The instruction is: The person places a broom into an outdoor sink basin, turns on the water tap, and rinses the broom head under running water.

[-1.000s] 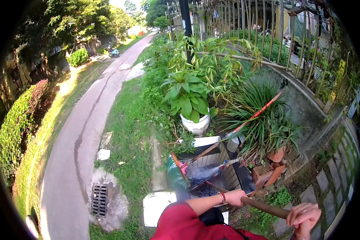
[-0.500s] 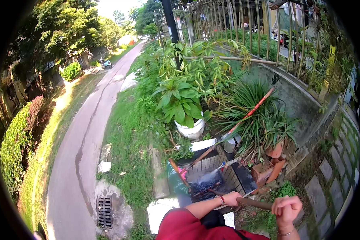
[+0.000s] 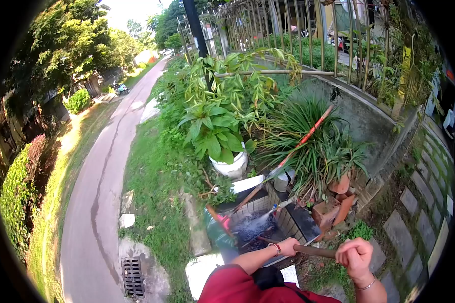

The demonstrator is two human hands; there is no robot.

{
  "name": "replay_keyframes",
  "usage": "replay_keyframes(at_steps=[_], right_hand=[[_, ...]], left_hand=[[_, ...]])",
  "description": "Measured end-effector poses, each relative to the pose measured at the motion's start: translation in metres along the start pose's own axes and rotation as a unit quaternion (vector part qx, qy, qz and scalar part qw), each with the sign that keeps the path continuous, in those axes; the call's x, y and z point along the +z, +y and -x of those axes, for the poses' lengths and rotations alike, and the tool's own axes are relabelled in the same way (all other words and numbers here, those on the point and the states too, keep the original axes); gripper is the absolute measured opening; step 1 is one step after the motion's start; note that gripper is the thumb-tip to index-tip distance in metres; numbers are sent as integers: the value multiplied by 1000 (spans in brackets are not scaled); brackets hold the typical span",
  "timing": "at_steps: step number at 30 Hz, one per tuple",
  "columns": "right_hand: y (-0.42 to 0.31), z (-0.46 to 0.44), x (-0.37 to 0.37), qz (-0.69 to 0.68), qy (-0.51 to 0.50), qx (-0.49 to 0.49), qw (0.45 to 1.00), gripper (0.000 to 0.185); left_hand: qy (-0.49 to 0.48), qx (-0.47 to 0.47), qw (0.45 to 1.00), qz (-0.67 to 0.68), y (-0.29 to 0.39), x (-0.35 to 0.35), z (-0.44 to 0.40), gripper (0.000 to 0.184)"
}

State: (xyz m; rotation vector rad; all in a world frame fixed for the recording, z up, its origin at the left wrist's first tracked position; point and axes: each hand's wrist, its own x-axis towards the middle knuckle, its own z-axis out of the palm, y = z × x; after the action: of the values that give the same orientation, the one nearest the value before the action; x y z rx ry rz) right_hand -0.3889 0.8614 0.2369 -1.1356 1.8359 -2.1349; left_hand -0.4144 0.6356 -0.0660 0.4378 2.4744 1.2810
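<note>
Both hands grip the wooden handle of a mop [image 3: 316, 251], which slants down leftward into a tiled basin [image 3: 294, 224]. My left hand [image 3: 288, 246], with a red bracelet on the wrist, is closed around the handle near the basin's edge. My right hand [image 3: 355, 255], wearing a thin bracelet, closes over the handle's upper end. Water sprays from a tap [image 3: 275, 207] at the basin's right side onto the dark mop head [image 3: 250, 242], which lies low in the basin, partly hidden by spray and water.
A pink item [image 3: 224, 221] sits at the basin's left side. Behind stand a white pot [image 3: 231, 165] with a leafy plant, a grey bucket [image 3: 284, 180] and a red-and-white pole [image 3: 308, 135]. Bricks [image 3: 326, 212] lie to the right. Left are grass, a drain grate [image 3: 133, 276] and a paved path [image 3: 98, 187].
The view has shifted slightly. My hands keep hold of the mop handle, its angle changed a little. The water now splashes wider, and the mop head shows less clearly.
</note>
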Motion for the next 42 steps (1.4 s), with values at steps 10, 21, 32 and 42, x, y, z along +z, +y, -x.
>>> replay_keyframes(at_steps=[10, 21, 32, 42], right_hand=[[14, -4, -2, -54, 37, -3, 998, 23], [-8, -25, -12, -129, 7, -41, 991, 24], [-29, -58, -8, -138, -46, -85, 986, 21], [-44, -58, -22, -129, -71, -94, 985, 25]], left_hand=[[25, -13, 999, 19, 22, -19, 7, 11], [-26, 12, 998, 47, 25, -13, -7, 25], [31, 33, 998, 47, 68, -53, 7, 18], [40, 25, 997, 54, 76, -50, 5, 15]])
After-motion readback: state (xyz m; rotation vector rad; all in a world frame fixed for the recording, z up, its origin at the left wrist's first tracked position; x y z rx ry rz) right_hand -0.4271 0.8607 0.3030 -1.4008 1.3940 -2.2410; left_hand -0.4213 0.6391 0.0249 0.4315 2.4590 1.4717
